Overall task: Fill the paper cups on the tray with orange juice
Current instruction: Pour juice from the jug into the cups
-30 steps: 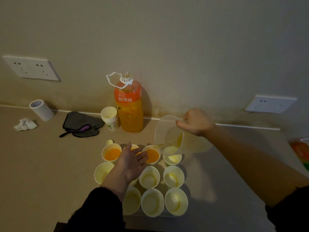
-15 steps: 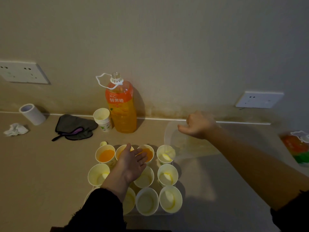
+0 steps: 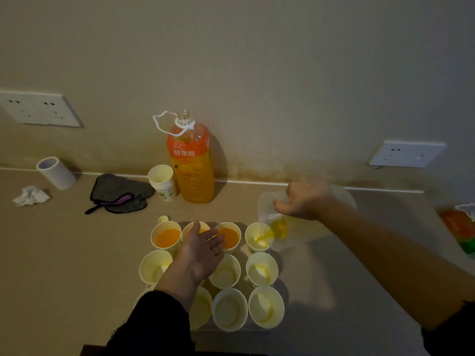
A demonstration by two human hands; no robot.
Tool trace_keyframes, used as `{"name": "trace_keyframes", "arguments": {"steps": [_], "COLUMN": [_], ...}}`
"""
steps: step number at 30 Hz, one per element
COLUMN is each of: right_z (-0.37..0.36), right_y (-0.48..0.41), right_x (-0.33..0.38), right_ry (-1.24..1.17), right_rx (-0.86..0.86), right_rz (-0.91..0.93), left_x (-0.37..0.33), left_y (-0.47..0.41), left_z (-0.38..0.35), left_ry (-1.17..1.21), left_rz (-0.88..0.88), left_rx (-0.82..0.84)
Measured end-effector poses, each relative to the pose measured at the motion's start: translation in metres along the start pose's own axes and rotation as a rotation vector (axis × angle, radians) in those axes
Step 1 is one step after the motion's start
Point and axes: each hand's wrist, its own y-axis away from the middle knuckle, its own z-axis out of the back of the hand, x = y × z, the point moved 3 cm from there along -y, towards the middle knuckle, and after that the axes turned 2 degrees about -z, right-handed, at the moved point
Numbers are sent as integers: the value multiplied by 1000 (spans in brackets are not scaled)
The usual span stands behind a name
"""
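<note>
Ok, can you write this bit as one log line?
step: pouring juice | right hand: grips pitcher, tipped into back-right cup | left hand: flat above back-row cups

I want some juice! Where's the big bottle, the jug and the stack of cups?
bottle (image 3: 191, 176), head view, middle of its body.
jug (image 3: 276, 231), head view, its clear front wall.
stack of cups (image 3: 164, 185), head view, its side.

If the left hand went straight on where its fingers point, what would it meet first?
Most likely the filled cup, third from the left in the back row; the fingertips of the left hand overlap its rim. Whether the hand is above that rim is unclear.
</note>
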Motion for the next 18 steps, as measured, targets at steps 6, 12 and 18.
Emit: {"name": "trace_keyframes", "arguments": {"steps": [6,12,18], "right_z": [3,5,5], "right_y": [-1,-2,-3], "right_x": [4,5,8], "right_ry": [2,39,41], "right_rx": [-16,6,6], "right_rz": [14,19,22], "left_x": [-2,-4,-4], "left_y": [0,-2,-3], "left_z": [1,4,6], "left_ry": [9,7,17], "left_rz": [-1,2,7], "left_rx": [7,5,4]}}
